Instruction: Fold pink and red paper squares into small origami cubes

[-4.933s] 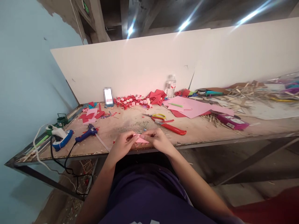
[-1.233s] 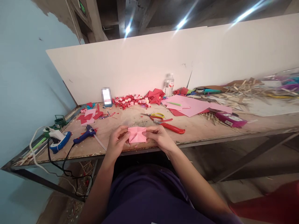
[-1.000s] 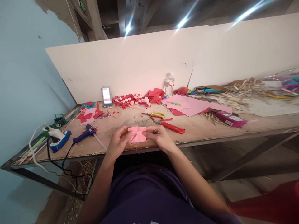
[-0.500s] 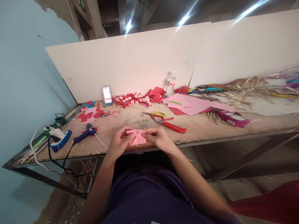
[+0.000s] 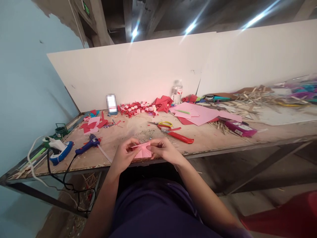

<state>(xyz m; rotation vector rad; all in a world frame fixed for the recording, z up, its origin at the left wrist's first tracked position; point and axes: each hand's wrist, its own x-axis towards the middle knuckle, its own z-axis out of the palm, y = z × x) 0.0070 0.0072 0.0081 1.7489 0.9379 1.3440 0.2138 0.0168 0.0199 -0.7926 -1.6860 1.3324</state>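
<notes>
- Left hand (image 5: 124, 154) and right hand (image 5: 164, 151) pinch creased pink paper (image 5: 143, 152) between thumbs and fingers, at the worktable (image 5: 128, 131)'s front edge.
- Beyond: red utility knife (image 5: 182, 137), scissors (image 5: 158, 124).
- Farther: capped plastic bottle (image 5: 177, 93) by the white panel (image 5: 138, 74); contents unclear.

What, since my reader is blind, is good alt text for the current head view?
A person's left hand and right hand hold creased pink paper at the edge of a workbench. Beyond lie scissors, a red tool and small piled blocks.
</notes>
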